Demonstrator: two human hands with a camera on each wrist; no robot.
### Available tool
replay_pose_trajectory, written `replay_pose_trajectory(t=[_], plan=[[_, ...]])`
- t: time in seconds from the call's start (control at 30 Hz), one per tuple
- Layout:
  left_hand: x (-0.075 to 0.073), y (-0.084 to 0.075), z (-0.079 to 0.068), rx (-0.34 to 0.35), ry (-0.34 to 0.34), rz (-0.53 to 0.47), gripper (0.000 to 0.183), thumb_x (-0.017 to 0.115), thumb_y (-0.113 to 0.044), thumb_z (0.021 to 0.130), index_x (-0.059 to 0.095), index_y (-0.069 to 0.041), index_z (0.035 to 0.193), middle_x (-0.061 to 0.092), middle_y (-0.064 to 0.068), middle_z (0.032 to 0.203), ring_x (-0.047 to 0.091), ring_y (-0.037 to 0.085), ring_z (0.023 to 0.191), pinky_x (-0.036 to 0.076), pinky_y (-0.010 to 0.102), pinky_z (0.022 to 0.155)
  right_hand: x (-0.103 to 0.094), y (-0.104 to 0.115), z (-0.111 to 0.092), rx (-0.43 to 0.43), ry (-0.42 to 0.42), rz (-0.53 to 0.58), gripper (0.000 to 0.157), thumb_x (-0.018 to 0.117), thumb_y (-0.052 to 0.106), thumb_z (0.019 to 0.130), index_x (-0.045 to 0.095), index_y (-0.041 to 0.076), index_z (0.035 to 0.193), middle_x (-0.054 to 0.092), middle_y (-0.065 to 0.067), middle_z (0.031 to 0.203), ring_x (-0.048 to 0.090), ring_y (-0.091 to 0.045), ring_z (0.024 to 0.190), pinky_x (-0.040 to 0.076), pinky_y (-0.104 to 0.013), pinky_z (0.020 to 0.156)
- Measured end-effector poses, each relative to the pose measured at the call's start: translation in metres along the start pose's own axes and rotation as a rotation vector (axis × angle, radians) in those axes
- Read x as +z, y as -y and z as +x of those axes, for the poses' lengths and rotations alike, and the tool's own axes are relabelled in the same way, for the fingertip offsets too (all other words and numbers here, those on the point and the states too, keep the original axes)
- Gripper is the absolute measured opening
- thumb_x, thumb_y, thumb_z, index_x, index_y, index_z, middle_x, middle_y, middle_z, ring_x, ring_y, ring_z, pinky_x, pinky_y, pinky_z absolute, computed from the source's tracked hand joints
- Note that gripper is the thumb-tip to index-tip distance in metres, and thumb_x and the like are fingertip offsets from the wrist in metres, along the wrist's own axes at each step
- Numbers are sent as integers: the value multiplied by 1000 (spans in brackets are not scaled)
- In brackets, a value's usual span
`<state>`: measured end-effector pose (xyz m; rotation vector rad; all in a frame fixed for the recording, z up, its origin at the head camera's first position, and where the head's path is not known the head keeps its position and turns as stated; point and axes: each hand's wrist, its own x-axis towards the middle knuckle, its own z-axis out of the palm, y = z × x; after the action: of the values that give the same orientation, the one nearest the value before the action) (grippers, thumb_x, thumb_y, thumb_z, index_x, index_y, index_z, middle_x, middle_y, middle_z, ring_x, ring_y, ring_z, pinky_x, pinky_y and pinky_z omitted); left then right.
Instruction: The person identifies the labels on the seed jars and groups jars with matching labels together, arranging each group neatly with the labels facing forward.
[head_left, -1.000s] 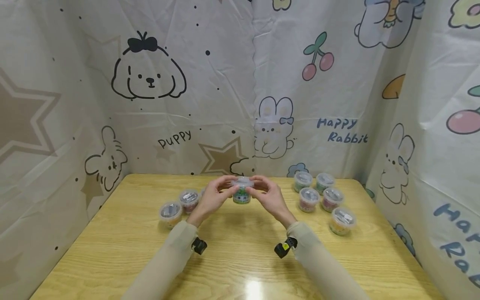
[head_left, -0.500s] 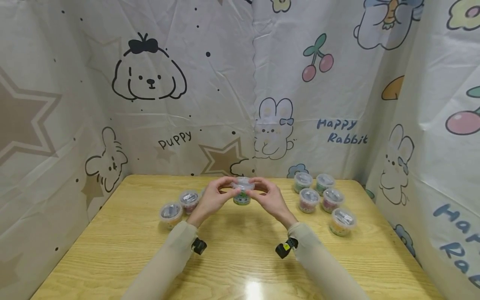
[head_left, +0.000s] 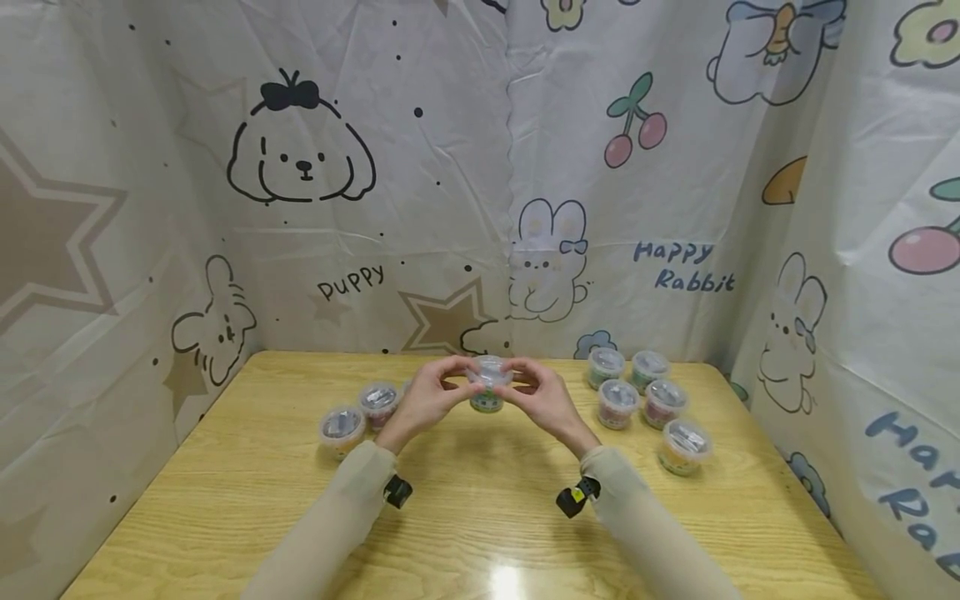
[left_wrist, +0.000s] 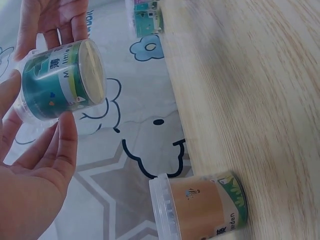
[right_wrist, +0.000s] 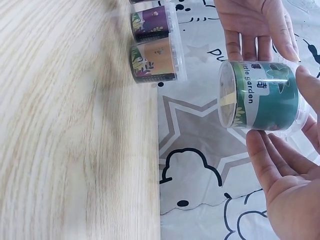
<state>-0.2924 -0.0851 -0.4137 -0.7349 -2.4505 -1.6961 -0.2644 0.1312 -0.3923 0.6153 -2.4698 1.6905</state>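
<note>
Both hands hold a small clear plastic tub point(head_left: 487, 402) with a green "little garden" label, raised above the table near its far side. My left hand point(head_left: 433, 392) grips it from the left, thumb on the near side of the lid rim and fingers behind. From the right, my right hand point(head_left: 542, 396) grips it the same way. In the left wrist view the tub point(left_wrist: 55, 82) shows its teal label and pale base. The tub's clear lid point(head_left: 489, 368) is on top, its edge partly hidden by fingers.
On the wooden table point(head_left: 465, 517), several lidded tubs point(head_left: 618, 403) stand at the right. Tubs with orange point(head_left: 342, 427) and purple point(head_left: 378, 403) labels stand at the left, and another is partly hidden behind the left hand. A printed curtain point(head_left: 420, 208) encloses the back and sides.
The held tub has shifted slightly right and its top tips more toward the head view, so less label shows. Both hands keep their grip. The other tubs stay put.
</note>
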Motion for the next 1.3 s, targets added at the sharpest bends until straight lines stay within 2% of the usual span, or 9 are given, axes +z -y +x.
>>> replay_pose_trajectory(t=[0.07,0.2,0.37,0.57,0.73,0.93,1.13,1.3], plan=[[0,0,0,14,4,7,25,73,-25,90,67,-13,111,68,6,117,64,22,104,57,36,84,1,-2,0,-5,1,3,33,72,14,90,61,0,117,57,-20,133,63,-36,116,55,-40,93],[1,0,0,35,-3,21,26,74,-22,89,67,-10,111,67,8,118,63,23,105,56,39,86,4,-22,6,-18,-17,29,32,75,12,88,60,1,114,57,-20,132,64,-36,113,57,-37,90],[2,3,1,47,-2,46,22,76,-22,86,68,-13,105,67,5,118,64,21,103,57,34,83,7,-41,11,-67,-45,-6,31,79,17,84,60,7,107,59,-15,130,63,-30,115,57,-34,88],[3,4,0,106,-3,143,18,77,-19,85,67,-16,99,66,4,122,64,18,105,57,27,80,7,-45,10,-108,-59,-101,29,81,29,82,60,16,97,65,-6,124,64,-23,112,57,-34,87],[3,4,1,150,2,196,18,77,-18,85,67,-15,100,67,5,120,65,19,104,57,23,79,6,-44,10,-113,-63,-120,28,81,31,82,59,17,94,67,-5,119,65,-21,109,57,-36,86],[2,2,1,153,5,200,18,77,-19,85,67,-14,100,68,5,119,65,19,104,57,25,80,7,-44,10,-126,-69,-122,29,82,29,81,59,16,93,68,-6,118,65,-22,108,57,-38,86],[3,3,0,149,10,194,18,77,-17,85,67,-13,99,68,6,119,65,21,105,57,24,79,8,-44,9,-125,-64,-115,31,83,27,80,59,13,93,68,-8,116,66,-25,106,57,-47,86],[3,4,0,124,15,197,20,76,-18,85,68,-14,103,67,5,121,65,19,106,57,23,80,9,-45,9,-117,-67,-133,30,82,30,80,58,16,92,69,-4,112,66,-19,103,58,-39,84]])
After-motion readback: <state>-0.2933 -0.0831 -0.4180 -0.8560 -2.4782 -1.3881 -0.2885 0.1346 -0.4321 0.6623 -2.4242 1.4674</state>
